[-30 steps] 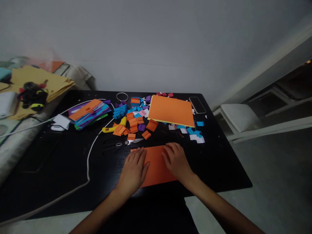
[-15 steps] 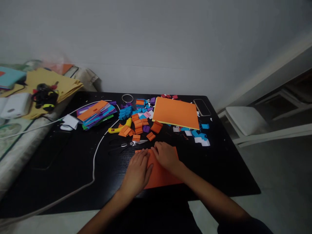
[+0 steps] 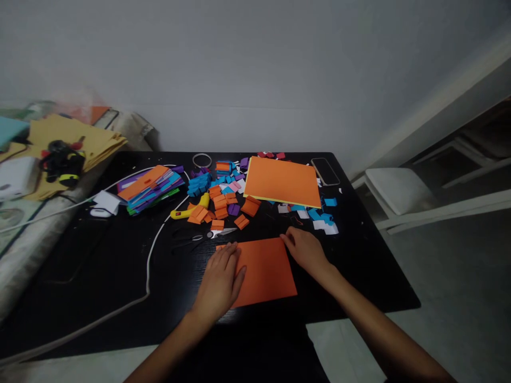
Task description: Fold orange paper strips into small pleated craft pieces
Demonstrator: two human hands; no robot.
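An orange sheet of paper (image 3: 265,271) lies on the black table (image 3: 179,308) in front of me. My left hand (image 3: 219,279) rests flat on its left side, fingers stretched toward the far left corner. At the far right corner, my right hand (image 3: 305,250) touches the sheet's edge with fingers bent and drawn together; whether paper is pinched between them is too small to tell. Black-handled scissors (image 3: 211,234) lie just beyond the left hand. Past them are small folded orange pieces (image 3: 220,202) and a yellow-handled tool (image 3: 181,214).
Behind sits a stack of orange and yellow sheets (image 3: 281,182), with a phone (image 3: 325,172) at its right. A pile of coloured strips (image 3: 154,189) is at left, near a white cable (image 3: 148,266). A white stool (image 3: 395,189) stands beyond the table's right edge.
My right hand has moved right along the far edge to the sheet's right corner, uncovering the paper's middle. My left hand stays on the left side. The whole view has shifted slightly.
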